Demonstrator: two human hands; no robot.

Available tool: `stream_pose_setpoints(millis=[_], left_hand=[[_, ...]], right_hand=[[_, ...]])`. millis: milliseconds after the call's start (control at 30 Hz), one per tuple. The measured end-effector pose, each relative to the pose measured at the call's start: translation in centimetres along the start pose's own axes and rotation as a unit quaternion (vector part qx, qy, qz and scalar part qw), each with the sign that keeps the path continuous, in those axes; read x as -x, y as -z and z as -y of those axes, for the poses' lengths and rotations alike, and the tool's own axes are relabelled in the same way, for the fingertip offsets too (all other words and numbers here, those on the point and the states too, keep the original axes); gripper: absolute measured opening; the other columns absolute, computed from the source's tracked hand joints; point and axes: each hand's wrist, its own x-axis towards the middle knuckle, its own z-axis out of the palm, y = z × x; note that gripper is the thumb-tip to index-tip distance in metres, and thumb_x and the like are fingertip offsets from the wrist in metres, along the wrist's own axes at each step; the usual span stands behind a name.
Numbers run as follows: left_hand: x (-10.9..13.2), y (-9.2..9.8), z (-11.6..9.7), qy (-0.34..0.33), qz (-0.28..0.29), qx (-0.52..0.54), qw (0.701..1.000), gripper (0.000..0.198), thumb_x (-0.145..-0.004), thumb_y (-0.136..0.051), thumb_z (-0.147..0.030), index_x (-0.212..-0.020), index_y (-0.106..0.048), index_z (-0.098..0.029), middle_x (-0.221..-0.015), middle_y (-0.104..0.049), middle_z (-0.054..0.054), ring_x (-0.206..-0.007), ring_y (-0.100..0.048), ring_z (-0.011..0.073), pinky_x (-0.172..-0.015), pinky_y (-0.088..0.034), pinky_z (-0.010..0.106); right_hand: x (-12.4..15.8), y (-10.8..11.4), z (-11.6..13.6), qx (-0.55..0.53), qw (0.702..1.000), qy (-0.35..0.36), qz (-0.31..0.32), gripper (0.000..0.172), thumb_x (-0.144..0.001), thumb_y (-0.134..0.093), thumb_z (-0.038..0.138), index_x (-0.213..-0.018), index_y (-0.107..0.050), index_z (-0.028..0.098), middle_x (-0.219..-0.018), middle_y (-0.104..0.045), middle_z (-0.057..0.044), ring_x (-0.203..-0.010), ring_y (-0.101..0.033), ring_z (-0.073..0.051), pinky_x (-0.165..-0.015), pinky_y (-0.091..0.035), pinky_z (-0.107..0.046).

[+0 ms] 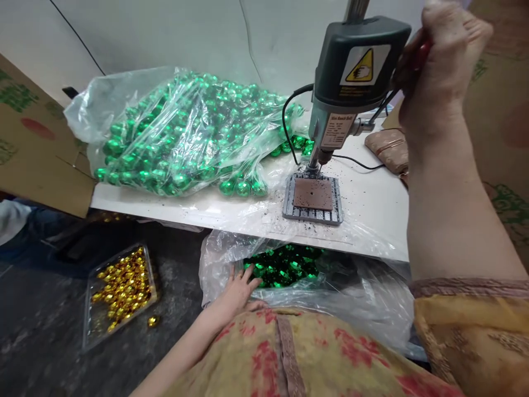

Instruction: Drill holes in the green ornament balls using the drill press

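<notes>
My right hand (438,66) is raised at the top right, closed around the red-tipped lever (417,55) of a small bench drill (355,82). The drill bit hangs over a brown block on the ribbed grey base plate (313,199), with nothing on the block. My left hand (237,289) reaches down below the table edge, fingers spread at the mouth of a clear plastic bag (297,275) that holds shiny green balls (285,267). Its fingertips touch the bag's rim beside the balls.
A big clear bag of green balls (182,132) lies on the white table (372,215), with loose ones near the drill. A clear tray of gold balls (122,286) sits on the dark floor at left, one gold ball beside it. Cardboard boxes stand at both sides.
</notes>
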Motion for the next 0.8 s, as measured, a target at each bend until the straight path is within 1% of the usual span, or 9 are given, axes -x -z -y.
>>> stream_pose_setpoints(millis=[100, 233, 300, 367, 400, 433, 533, 567, 800], left_hand=[[1.6, 1.4, 0.6, -0.026, 0.023, 0.051, 0.998, 0.041, -0.097, -0.061, -0.048, -0.131, -0.067, -0.024, -0.132, -0.065, 0.014, -0.125, -0.065, 0.0339, -0.125, -0.021, 0.07], [2.9, 3.2, 0.6, -0.04, 0.054, 0.103, 0.992, 0.028, -0.101, -0.05, -0.036, -0.088, -0.069, -0.021, -0.088, -0.069, 0.003, -0.087, -0.067, 0.0226, -0.119, -0.034, 0.057], [3.1, 4.1, -0.1, -0.048, 0.036, 0.131, 0.99, 0.034, -0.103, -0.043, -0.034, -0.079, -0.062, -0.02, -0.071, -0.061, 0.0, -0.07, -0.058, 0.0189, -0.103, -0.045, 0.043], [3.1, 5.2, -1.2, -0.057, 0.024, 0.162, 0.985, 0.037, -0.105, -0.04, -0.038, -0.078, -0.058, -0.021, -0.065, -0.054, -0.002, -0.062, -0.05, 0.0171, -0.079, -0.044, 0.031], [3.1, 5.8, -1.8, -0.066, 0.027, 0.178, 0.981, 0.038, -0.106, -0.04, -0.04, -0.078, -0.057, -0.021, -0.064, -0.052, -0.002, -0.06, -0.047, 0.0165, -0.07, -0.039, 0.028], [3.1, 6.4, -2.4, -0.079, 0.034, 0.194, 0.977, 0.039, -0.106, -0.041, -0.042, -0.077, -0.056, -0.021, -0.064, -0.05, -0.002, -0.059, -0.044, 0.0158, -0.064, -0.033, 0.028], [2.8, 8.1, -3.8, -0.128, 0.059, 0.238, 0.961, 0.038, -0.106, -0.045, -0.042, -0.075, -0.053, -0.021, -0.063, -0.045, -0.004, -0.058, -0.039, 0.0138, -0.059, -0.024, 0.029], [2.6, 8.4, -4.1, -0.143, 0.066, 0.25, 0.955, 0.037, -0.105, -0.046, -0.041, -0.075, -0.052, -0.021, -0.062, -0.043, -0.004, -0.058, -0.037, 0.0135, -0.059, -0.022, 0.03], [2.2, 9.3, -5.1, -0.186, 0.102, 0.329, 0.92, 0.041, -0.103, -0.046, -0.041, -0.069, -0.038, -0.021, -0.062, -0.031, -0.004, -0.059, -0.028, 0.0122, -0.059, -0.019, 0.031]], right_hand=[[0.7, 0.8, -0.2, 0.001, 0.999, -0.01, -0.039, 0.033, -0.101, -0.05, 0.025, -0.069, -0.055, 0.02, -0.053, -0.049, 0.006, -0.042, -0.05, -0.006, -0.043, -0.039, -0.02], [3.2, 3.1, -0.2, 0.036, 0.998, 0.003, -0.044, 0.023, -0.099, -0.053, 0.032, -0.081, -0.058, 0.018, -0.058, -0.057, 0.006, -0.038, -0.049, -0.007, -0.039, -0.036, -0.021], [6.6, 4.4, 0.3, 0.057, 0.995, 0.051, -0.066, 0.012, -0.091, -0.065, 0.021, -0.082, -0.057, 0.019, -0.058, -0.056, 0.007, -0.044, -0.055, -0.007, -0.041, -0.036, -0.02], [12.0, 5.2, 0.7, 0.075, 0.987, 0.132, -0.06, 0.007, -0.094, -0.062, 0.021, -0.087, -0.063, 0.019, -0.064, -0.059, 0.006, -0.052, -0.058, -0.006, -0.047, -0.04, -0.021], [15.3, 5.4, 0.8, 0.093, 0.965, 0.245, 0.01, 0.011, -0.098, -0.054, 0.018, -0.098, -0.065, 0.021, -0.07, -0.061, 0.004, -0.057, -0.06, -0.007, -0.05, -0.042, -0.021], [18.7, 5.3, 0.5, 0.1, 0.949, 0.283, 0.095, 0.016, -0.099, -0.052, 0.017, -0.104, -0.065, 0.024, -0.072, -0.062, 0.005, -0.059, -0.058, -0.007, -0.053, -0.045, -0.022], [28.6, 4.3, -1.9, 0.125, 0.873, 0.322, 0.344, 0.012, -0.097, -0.062, 0.032, -0.104, -0.067, 0.025, -0.087, -0.07, 0.002, -0.071, -0.062, -0.007, -0.063, -0.056, -0.021], [31.4, 3.7, -3.3, 0.138, 0.845, 0.322, 0.405, 0.025, -0.098, -0.06, 0.041, -0.11, -0.067, 0.02, -0.104, -0.071, -0.004, -0.084, -0.065, -0.009, -0.075, -0.06, -0.026], [42.8, -1.8, -11.6, 0.159, 0.683, 0.314, 0.64, 0.044, -0.095, -0.063, 0.047, -0.13, -0.061, 0.019, -0.132, -0.065, -0.01, -0.116, -0.066, -0.02, -0.099, -0.06, -0.044]])
